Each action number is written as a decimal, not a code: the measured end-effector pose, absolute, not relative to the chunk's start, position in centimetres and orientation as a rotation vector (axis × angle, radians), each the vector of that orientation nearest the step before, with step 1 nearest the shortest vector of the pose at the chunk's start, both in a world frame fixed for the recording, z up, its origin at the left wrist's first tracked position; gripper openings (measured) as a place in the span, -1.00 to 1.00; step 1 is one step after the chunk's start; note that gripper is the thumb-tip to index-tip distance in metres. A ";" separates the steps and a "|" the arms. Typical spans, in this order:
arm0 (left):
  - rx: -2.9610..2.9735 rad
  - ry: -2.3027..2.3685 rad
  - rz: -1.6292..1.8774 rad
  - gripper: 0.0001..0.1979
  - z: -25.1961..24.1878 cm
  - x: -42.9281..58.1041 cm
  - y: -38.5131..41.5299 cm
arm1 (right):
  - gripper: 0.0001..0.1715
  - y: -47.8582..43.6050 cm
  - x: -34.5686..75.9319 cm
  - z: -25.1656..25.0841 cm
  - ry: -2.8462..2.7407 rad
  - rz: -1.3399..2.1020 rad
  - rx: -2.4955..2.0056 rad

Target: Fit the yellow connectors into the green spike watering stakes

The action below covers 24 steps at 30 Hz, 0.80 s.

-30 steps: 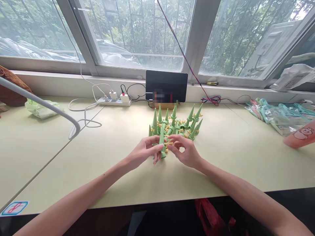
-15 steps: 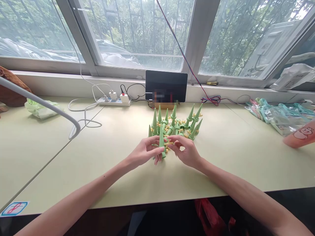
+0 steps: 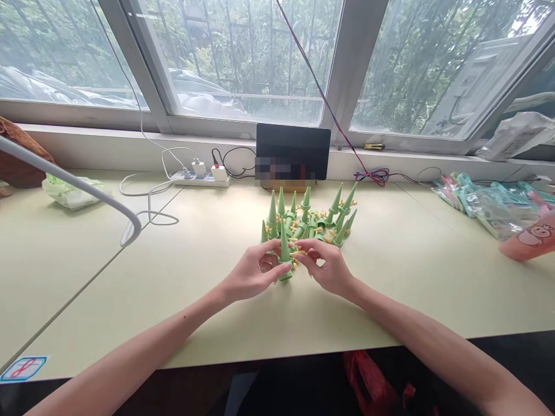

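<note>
A green plant watering spike point(image 3: 284, 247) stands point up in my left hand point(image 3: 249, 274), whose thumb and fingers close around its lower part. My right hand point(image 3: 332, 268) pinches a small yellow valve piece point(image 3: 299, 252) at the spike's side; whether the two parts are joined I cannot tell. Just beyond my hands, several more green spikes point(image 3: 336, 207) with yellow pieces are grouped on the table, most of them upright. My fingers hide some of the nearest ones.
Behind the spikes, a dark-screened tablet point(image 3: 295, 147) leans near the window sill. A power strip point(image 3: 202, 179) with cables lies to its left. On the right are plastic-wrapped packets point(image 3: 489, 208) and a pinkish cup point(image 3: 531, 237). A grey curved bar point(image 3: 87, 188) crosses the left side.
The lower fingers of my left hand have curled in around the spike, which has shifted slightly. My right hand stays almost still with the yellow piece.
</note>
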<state>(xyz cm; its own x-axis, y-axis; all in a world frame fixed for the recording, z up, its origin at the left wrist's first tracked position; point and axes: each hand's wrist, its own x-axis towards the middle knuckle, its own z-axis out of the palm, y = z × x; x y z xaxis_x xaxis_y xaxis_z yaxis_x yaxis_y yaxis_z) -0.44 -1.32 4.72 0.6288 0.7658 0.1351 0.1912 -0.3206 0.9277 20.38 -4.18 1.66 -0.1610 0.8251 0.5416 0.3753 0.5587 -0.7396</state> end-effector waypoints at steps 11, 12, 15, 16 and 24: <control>1.988 0.763 0.812 -0.63 4.7 -0.4 -1.5 | -0.71 -4.1 20.5 1.8 -1.774 0.565 -1.021; 1.987 0.760 0.819 -0.61 4.7 -0.4 -1.6 | -0.70 -4.1 20.5 1.8 -1.776 0.562 -1.024; 1.994 0.755 0.818 -0.60 4.6 -0.4 -1.5 | -0.70 -4.2 20.5 1.9 -1.783 0.562 -1.028; 1.999 0.755 0.814 -0.60 4.6 -0.4 -1.5 | -0.71 -4.2 20.4 1.9 -1.789 0.564 -1.028; 2.056 0.760 0.821 -0.61 4.2 -0.5 -1.4 | -0.68 -4.1 20.4 2.0 -1.843 0.605 -0.996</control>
